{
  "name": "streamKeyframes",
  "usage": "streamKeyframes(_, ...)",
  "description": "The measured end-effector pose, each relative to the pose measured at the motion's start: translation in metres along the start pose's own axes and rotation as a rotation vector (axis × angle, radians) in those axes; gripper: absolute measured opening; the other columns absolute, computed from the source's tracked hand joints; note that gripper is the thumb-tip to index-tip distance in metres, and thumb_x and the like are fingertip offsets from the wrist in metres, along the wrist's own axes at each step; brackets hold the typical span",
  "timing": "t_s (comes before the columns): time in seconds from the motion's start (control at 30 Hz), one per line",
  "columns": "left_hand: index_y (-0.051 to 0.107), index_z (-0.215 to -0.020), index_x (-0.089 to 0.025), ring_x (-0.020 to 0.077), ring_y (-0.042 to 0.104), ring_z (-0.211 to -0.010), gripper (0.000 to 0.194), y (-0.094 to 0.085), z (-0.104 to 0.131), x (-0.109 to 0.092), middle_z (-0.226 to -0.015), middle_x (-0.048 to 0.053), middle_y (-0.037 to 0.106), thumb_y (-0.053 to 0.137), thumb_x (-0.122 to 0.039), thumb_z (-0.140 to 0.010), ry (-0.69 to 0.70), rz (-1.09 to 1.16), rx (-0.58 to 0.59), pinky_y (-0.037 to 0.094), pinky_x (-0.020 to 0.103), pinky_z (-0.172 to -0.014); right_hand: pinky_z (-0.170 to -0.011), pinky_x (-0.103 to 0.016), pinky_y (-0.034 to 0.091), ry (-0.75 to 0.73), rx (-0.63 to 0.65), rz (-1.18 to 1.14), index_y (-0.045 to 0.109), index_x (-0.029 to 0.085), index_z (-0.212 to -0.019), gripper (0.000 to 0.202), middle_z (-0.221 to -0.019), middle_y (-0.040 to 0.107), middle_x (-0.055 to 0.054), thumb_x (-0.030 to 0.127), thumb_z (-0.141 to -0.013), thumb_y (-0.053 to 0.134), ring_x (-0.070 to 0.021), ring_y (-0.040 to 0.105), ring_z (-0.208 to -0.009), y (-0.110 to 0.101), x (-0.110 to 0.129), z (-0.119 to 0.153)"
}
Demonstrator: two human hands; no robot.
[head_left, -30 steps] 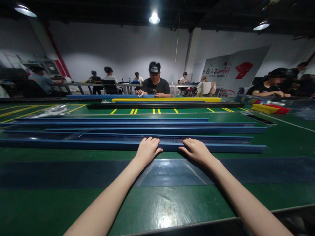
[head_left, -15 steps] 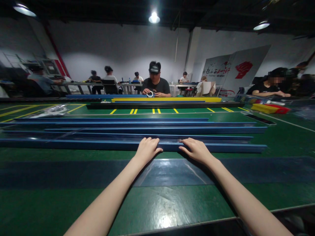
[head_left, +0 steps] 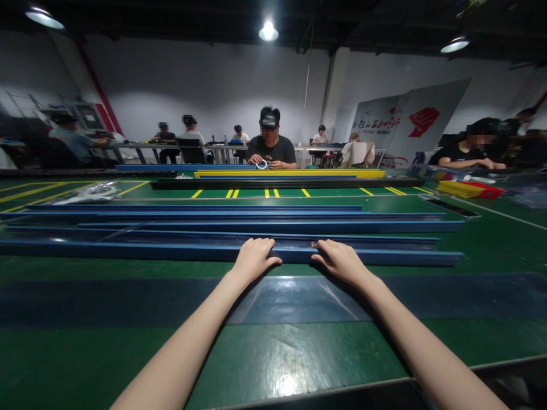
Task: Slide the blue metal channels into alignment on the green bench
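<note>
A long blue channel strip (head_left: pixel 397 258) lies crosswise in front of me on the green table. Over its near wall my left hand (head_left: pixel 256 256) is curled, fingers reaching inside and thumb on the near side. To the right, my right hand (head_left: pixel 339 259) grips the same strip in a like way, its fingertips over the rim. A short stretch of blue wall shows between the two hands. Closer to me, a flat translucent sheet (head_left: pixel 290 299) lies beneath my forearms and runs across the table.
More blue channel strips (head_left: pixel 410 226) lie parallel just beyond. Farther off are a black strip (head_left: pixel 282 183), a yellow strip (head_left: pixel 299 173) and a dark phone-like slab (head_left: pixel 453 207). Across the table a person (head_left: pixel 271 148) holds a white ring-shaped roll. A yellow tray (head_left: pixel 461 189) stands at right.
My left hand has shifted very slightly to the left along the blue strip. My right hand and the strips look nearly the same.
</note>
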State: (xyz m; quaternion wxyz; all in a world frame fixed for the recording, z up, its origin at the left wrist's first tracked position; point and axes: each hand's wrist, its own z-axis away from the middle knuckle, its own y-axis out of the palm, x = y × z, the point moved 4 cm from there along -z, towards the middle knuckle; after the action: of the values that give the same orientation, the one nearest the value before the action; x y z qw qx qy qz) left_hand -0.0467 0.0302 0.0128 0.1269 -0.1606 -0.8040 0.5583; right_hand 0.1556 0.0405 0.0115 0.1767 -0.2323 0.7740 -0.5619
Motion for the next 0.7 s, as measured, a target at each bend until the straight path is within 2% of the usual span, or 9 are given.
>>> streamKeyframes(0.17,0.053,-0.089,-0.021,0.0186,0.057,-0.088,0.029,0.0009,-0.0003,0.0097,-0.092,0.002,0.063,0.054,-0.046,-0.075,0.017,0.094,0.016,0.039,0.026,-0.073,-0.062,-0.024,0.033,-0.003,-0.016,0.003,0.055,0.018,-0.087,0.028,-0.084,0.06,-0.007,0.04,-0.086,0.037,-0.0166,0.054,-0.075,-0.0002,-0.002,-0.0011)
streamKeyframes(0.3,0.054,-0.085,-0.021,0.0175,0.058,-0.085,0.024,0.0007,0.0003,0.0118,-0.09,0.001,0.064,0.055,-0.044,-0.076,-0.01,0.129,0.009,0.04,0.024,-0.068,-0.06,-0.023,0.032,0.007,-0.028,-0.005,0.054,0.018,-0.085,0.025,-0.081,0.058,-0.005,0.039,-0.085,0.039,-0.0157,0.053,-0.073,-0.0004,-0.0024,-0.0012)
streamKeyframes(0.47,0.054,-0.079,-0.02,0.0184,0.059,-0.078,0.027,-0.0015,-0.0001,0.0111,-0.084,0.002,0.064,0.055,-0.046,-0.075,-0.048,0.108,0.008,0.039,0.024,-0.062,-0.058,-0.022,0.03,0.004,-0.045,0.0,0.053,0.018,-0.082,0.025,-0.078,0.057,-0.005,0.038,-0.085,0.039,-0.0152,0.052,-0.071,-0.0024,-0.0006,-0.0009)
streamKeyframes(0.7,0.053,-0.078,-0.02,0.0183,0.059,-0.079,0.028,-0.0029,0.0,0.0103,-0.085,0.002,0.064,0.052,-0.048,-0.076,-0.057,0.068,0.026,0.038,0.024,-0.061,-0.057,-0.023,0.029,0.009,-0.046,0.01,0.053,0.018,-0.079,0.023,-0.077,0.057,-0.004,0.037,-0.084,0.04,-0.0148,0.052,-0.069,-0.003,0.0002,-0.0016)
